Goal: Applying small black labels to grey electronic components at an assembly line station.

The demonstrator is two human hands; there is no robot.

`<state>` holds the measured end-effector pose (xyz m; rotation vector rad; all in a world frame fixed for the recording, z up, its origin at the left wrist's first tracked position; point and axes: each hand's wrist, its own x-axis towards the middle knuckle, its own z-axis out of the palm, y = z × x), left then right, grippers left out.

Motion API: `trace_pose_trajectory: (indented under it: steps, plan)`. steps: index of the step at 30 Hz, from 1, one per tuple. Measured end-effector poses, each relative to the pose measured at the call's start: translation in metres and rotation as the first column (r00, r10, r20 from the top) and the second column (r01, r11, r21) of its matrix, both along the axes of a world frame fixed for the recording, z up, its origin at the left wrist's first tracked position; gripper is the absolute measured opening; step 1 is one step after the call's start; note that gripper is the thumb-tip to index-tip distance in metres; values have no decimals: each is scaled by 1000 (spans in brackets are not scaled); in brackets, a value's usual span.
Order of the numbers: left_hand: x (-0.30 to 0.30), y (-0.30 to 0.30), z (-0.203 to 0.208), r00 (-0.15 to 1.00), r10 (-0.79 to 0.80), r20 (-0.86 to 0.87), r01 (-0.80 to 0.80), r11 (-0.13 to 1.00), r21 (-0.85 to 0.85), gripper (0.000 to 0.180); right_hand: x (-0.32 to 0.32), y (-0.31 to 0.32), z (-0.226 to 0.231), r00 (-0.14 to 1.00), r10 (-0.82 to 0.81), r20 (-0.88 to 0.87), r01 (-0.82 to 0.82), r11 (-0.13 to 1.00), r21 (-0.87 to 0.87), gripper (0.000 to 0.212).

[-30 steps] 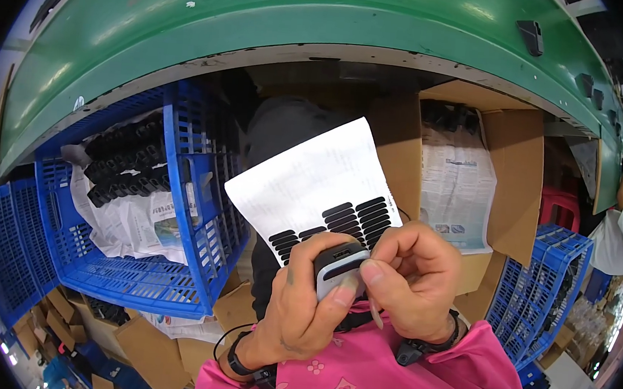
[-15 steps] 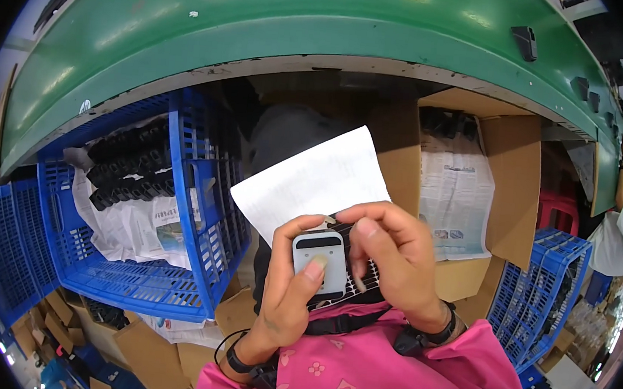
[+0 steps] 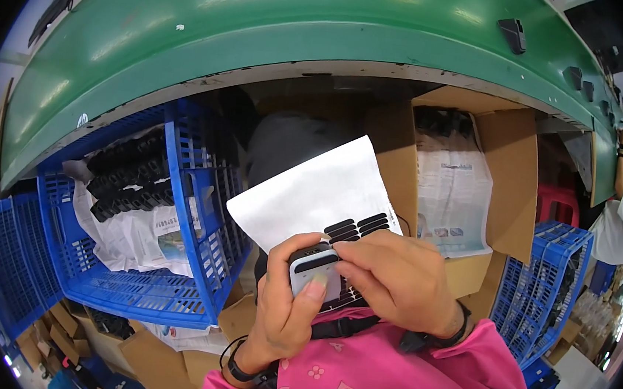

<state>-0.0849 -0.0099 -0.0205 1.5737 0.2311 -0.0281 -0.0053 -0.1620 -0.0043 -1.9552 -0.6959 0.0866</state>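
Observation:
A small pale grey device (image 3: 305, 281) with rounded corners sits in my left hand (image 3: 281, 303), fingers wrapped round its side and thumb pressed on its face. Across its upper end runs a black rounded strip (image 3: 317, 262). My right hand (image 3: 409, 279) is closed in a pinch, its fingertips touching the device's upper right corner. Whatever those fingertips hold, if anything, is hidden. Beneath both hands a white sheet (image 3: 312, 187) lies over my lap, bearing rows of black rounded strips (image 3: 357, 227), partly covered by my right hand.
A blue plastic crate (image 3: 206, 259) at left holds black parts (image 3: 134, 186) on paper. An open cardboard box (image 3: 509, 175) at right contains paper and black parts. The green workbench (image 3: 280, 40) spans the far side. More blue crates (image 3: 541, 281) stand at far right.
My right hand has moved in onto the device's upper corner, its fingers turned downward. The device has tilted, showing its top end, and more black strips on the sheet are visible.

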Motion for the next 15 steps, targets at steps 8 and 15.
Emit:
trace_pose_trajectory:
  steps: [8,15]
  plan:
    - [6,7,27,969,-146,-200,162,984,69,36,20,-11,22,799,527,291,-324,784,-530,24]
    - [5,-1,22,985,-91,-149,112,984,139,34,19,-7,28,712,615,338,-247,670,-700,27]
